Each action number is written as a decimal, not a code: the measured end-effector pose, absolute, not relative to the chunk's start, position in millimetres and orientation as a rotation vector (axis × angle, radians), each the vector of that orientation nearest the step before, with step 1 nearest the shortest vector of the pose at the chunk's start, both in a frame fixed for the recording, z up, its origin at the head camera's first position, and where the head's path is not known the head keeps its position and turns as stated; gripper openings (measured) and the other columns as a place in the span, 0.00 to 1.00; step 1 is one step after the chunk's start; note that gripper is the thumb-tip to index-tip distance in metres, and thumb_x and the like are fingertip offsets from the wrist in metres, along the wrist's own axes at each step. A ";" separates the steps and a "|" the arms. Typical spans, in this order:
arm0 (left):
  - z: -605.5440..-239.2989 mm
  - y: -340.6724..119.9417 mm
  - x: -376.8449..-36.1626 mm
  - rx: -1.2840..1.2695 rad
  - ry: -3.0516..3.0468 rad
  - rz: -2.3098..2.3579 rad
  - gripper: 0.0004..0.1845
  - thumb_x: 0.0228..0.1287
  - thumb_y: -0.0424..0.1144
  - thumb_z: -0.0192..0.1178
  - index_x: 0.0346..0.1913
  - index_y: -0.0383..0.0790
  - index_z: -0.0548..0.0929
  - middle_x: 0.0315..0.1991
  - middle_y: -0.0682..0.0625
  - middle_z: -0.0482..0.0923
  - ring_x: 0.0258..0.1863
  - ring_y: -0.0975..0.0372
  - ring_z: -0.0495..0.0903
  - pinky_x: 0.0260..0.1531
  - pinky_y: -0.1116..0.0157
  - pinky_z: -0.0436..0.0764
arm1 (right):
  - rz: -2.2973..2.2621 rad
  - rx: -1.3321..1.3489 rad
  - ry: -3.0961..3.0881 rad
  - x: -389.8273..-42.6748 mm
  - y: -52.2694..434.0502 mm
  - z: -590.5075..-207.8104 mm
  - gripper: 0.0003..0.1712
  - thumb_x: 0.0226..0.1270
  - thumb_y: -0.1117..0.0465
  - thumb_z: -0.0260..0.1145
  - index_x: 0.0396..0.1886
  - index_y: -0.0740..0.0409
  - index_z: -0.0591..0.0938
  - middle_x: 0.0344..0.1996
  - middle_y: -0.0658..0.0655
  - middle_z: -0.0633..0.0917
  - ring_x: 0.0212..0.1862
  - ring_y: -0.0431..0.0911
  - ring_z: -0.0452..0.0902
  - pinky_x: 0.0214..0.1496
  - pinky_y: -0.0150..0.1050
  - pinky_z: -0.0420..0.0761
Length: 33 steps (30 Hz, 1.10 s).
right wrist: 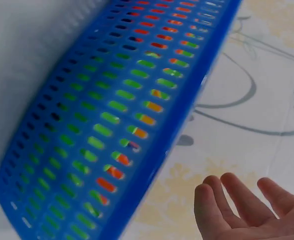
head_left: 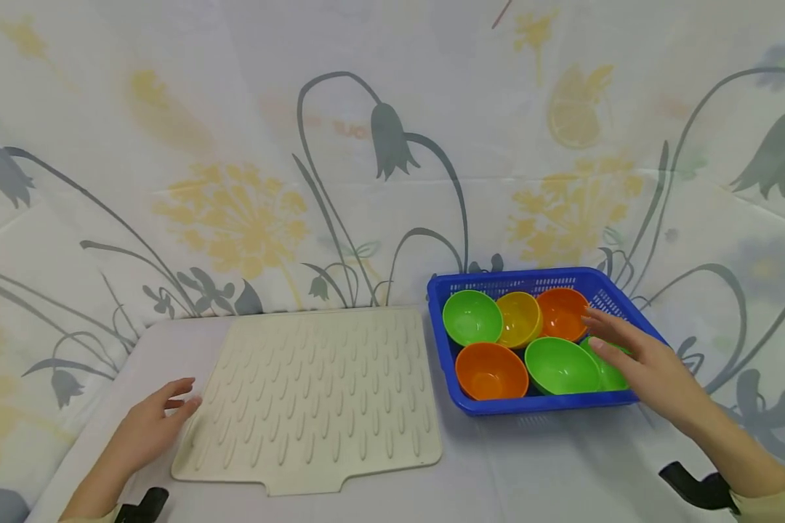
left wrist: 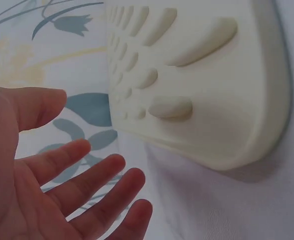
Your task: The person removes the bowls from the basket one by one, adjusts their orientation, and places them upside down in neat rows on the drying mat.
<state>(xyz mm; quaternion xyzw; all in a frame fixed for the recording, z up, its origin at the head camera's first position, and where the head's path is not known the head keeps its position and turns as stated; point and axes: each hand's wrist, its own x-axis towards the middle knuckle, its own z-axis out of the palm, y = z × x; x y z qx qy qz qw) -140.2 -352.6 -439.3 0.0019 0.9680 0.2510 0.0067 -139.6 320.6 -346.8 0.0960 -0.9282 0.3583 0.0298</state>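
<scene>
A blue perforated basket (head_left: 461, 405) holds several small bowls: a green bowl (head_left: 473, 318), a yellow bowl (head_left: 520, 320), an orange bowl (head_left: 492, 372) and others alike. Over its right end reaches my right hand (head_left: 654, 370), fingers extended and holding nothing; it partly hides a green bowl at that corner. The right wrist view shows the basket's slotted side, with bowl colours through the slots. To the left lies a cream ridged draining mat (head_left: 320, 392) with a spout-like tab at its front. My left hand (head_left: 147, 428), fingers loose and grasping nothing, is beside the mat's left edge.
Both mat and basket stand on a white-covered table (head_left: 471, 472). Behind them rises a flower-printed cloth (head_left: 248, 131), close to their back edges. A narrow strip of table separates the mat from the basket.
</scene>
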 end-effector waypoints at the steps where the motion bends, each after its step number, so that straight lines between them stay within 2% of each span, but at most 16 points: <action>1: -440.3 -353.3 -142.1 -0.005 3.009 0.796 0.34 0.75 0.54 0.53 0.69 0.28 0.67 0.61 0.27 0.72 0.55 0.36 0.77 0.44 0.40 0.77 | 1.145 0.306 -2.860 -141.6 318.6 -345.2 0.33 0.81 0.48 0.50 0.79 0.55 0.58 0.68 0.67 0.71 0.65 0.67 0.67 0.60 0.41 0.76; 2: -441.1 -353.5 -144.0 -0.020 2.995 0.799 0.35 0.75 0.55 0.53 0.69 0.28 0.67 0.62 0.27 0.71 0.55 0.37 0.76 0.45 0.41 0.77 | 1.187 0.319 -2.857 -143.9 316.8 -343.9 0.33 0.82 0.48 0.49 0.79 0.54 0.57 0.69 0.66 0.71 0.66 0.67 0.66 0.61 0.40 0.75; 5: -442.1 -351.5 -149.8 -0.051 2.968 0.812 0.35 0.74 0.55 0.54 0.68 0.27 0.66 0.62 0.28 0.71 0.56 0.37 0.76 0.46 0.42 0.78 | 1.257 0.363 -2.838 -150.2 313.6 -341.0 0.32 0.82 0.48 0.48 0.79 0.52 0.58 0.69 0.62 0.71 0.67 0.62 0.67 0.50 0.18 0.68; 6: -442.2 -351.0 -151.6 -0.053 2.970 0.810 0.35 0.74 0.54 0.54 0.68 0.26 0.67 0.61 0.28 0.72 0.55 0.37 0.77 0.46 0.43 0.78 | 1.278 0.374 -2.832 -152.6 312.2 -339.5 0.32 0.82 0.48 0.49 0.79 0.52 0.58 0.69 0.62 0.71 0.67 0.61 0.67 0.50 0.18 0.69; 11: -441.6 -349.9 -160.6 -0.031 2.974 0.834 0.30 0.74 0.48 0.57 0.64 0.24 0.70 0.53 0.29 0.78 0.50 0.38 0.79 0.43 0.46 0.81 | 1.300 0.414 -2.805 -168.4 305.4 -332.9 0.31 0.81 0.49 0.49 0.78 0.52 0.60 0.66 0.62 0.74 0.62 0.51 0.72 0.50 0.21 0.73; 14: -442.5 -350.6 -166.6 -0.029 2.961 0.851 0.30 0.71 0.47 0.59 0.63 0.24 0.71 0.51 0.30 0.79 0.49 0.39 0.80 0.42 0.48 0.82 | 1.318 0.402 -2.820 -177.7 302.2 -328.2 0.32 0.81 0.47 0.50 0.77 0.53 0.61 0.66 0.61 0.74 0.62 0.51 0.72 0.50 0.24 0.75; 18: -446.8 -353.9 -172.6 -0.024 2.936 0.870 0.33 0.64 0.44 0.68 0.63 0.24 0.71 0.49 0.31 0.79 0.48 0.41 0.81 0.39 0.52 0.83 | 1.351 0.374 -2.861 -188.6 296.7 -323.0 0.33 0.79 0.44 0.51 0.76 0.54 0.63 0.67 0.60 0.73 0.66 0.58 0.68 0.61 0.43 0.76; 22: -449.6 -357.3 -175.1 -0.027 2.905 0.891 0.37 0.54 0.39 0.74 0.62 0.24 0.71 0.48 0.33 0.79 0.46 0.43 0.81 0.37 0.56 0.81 | 1.364 0.371 -2.889 -199.3 289.2 -319.3 0.33 0.77 0.42 0.54 0.73 0.55 0.68 0.68 0.60 0.73 0.69 0.60 0.66 0.66 0.61 0.67; 27: -449.3 -358.4 -176.4 -0.047 2.899 0.891 0.36 0.51 0.37 0.76 0.61 0.24 0.73 0.43 0.39 0.79 0.43 0.46 0.81 0.34 0.60 0.77 | 1.356 0.345 -2.922 -214.9 281.6 -315.0 0.31 0.77 0.43 0.56 0.70 0.54 0.72 0.67 0.60 0.74 0.68 0.61 0.65 0.68 0.63 0.65; 33: -449.3 -358.6 -177.7 -0.052 2.906 0.905 0.36 0.51 0.37 0.76 0.60 0.25 0.74 0.41 0.42 0.79 0.38 0.53 0.79 0.32 0.61 0.76 | 1.417 0.356 -2.916 -237.8 276.8 -316.7 0.27 0.78 0.50 0.57 0.70 0.57 0.72 0.66 0.63 0.74 0.68 0.58 0.67 0.68 0.57 0.67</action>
